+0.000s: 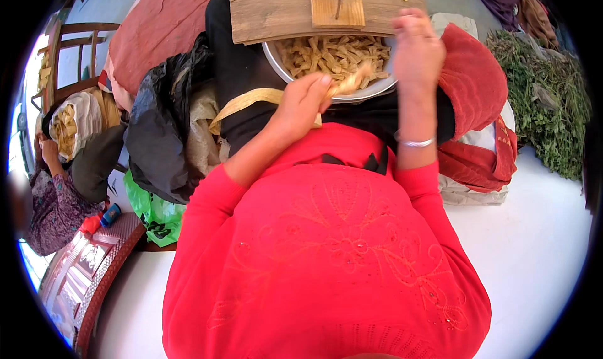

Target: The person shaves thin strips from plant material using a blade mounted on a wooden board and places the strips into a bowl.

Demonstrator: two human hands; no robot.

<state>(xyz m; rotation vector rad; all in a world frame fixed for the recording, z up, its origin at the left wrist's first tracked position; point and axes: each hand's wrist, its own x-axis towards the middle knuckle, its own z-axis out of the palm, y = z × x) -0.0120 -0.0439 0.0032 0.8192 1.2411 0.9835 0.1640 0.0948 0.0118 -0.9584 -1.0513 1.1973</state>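
My left hand (301, 105) is closed around a flat, pale yellow strip (248, 100), its thumb pressing on it. One end trails left over my dark-clothed lap, and a blurred, twisted-looking part sticks out past the thumb over the metal bowl (278, 62). Many short, tan cut-looking pieces (330, 54) lie in that bowl. My right hand (419, 48) is raised at the bowl's right rim, by the corner of a wooden board (273, 14). Its fingers are curled together and slightly blurred; whatever they hold, if anything, cannot be made out.
A small wooden block (337, 7) with a thin dark metal piece sits on the board. Black plastic bag (160, 117) and green bag (151, 211) lie left, red cloth (471, 83) and heaped green plants (543, 101) right. Another person's hand (48, 149) is by a sack (85, 117).
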